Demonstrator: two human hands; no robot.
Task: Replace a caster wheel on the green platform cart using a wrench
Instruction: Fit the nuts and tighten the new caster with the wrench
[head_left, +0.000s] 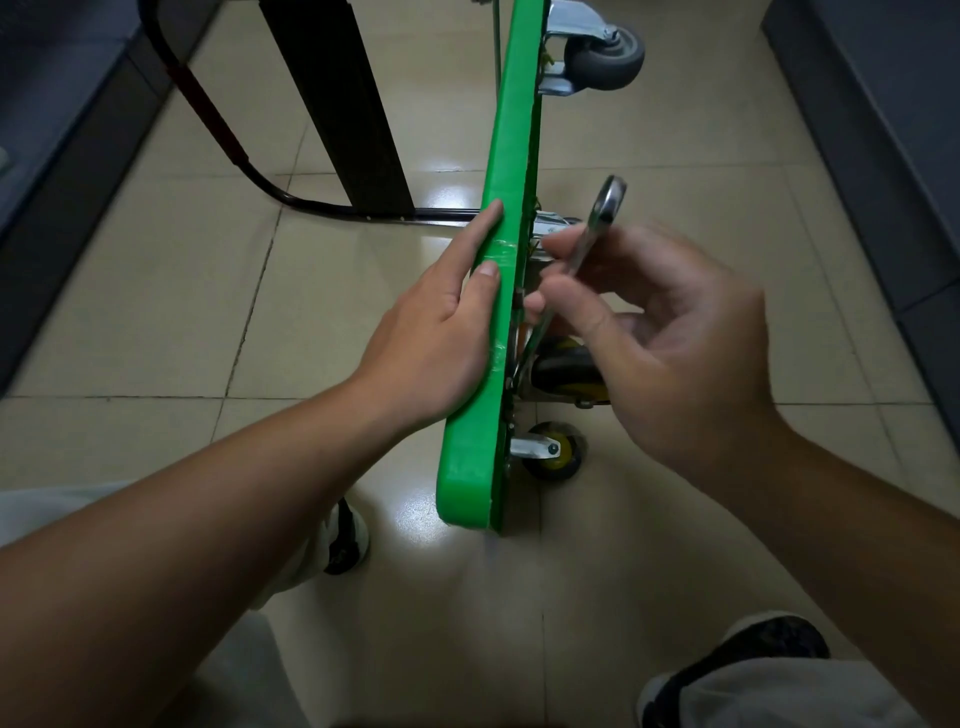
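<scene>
- Green cart (511, 130) on edge; wheels (602, 57) at its 3 o'clock.
- Left hand (436, 332) flat on cart rim, fingers (480, 234) straight.
- Right hand (660, 332) pinches wrench (605, 208), blurred.

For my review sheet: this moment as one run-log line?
cart on its edge | left hand pressing cart rim | right hand holding wrench beside upper yellow wheel | motion blur, contact unclear

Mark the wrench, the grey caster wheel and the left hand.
wrench (592, 231): head view, on its shaft below the ring end.
grey caster wheel (605, 57): head view, on the rubber tyre.
left hand (441, 332): head view, on the back of the hand.
</scene>
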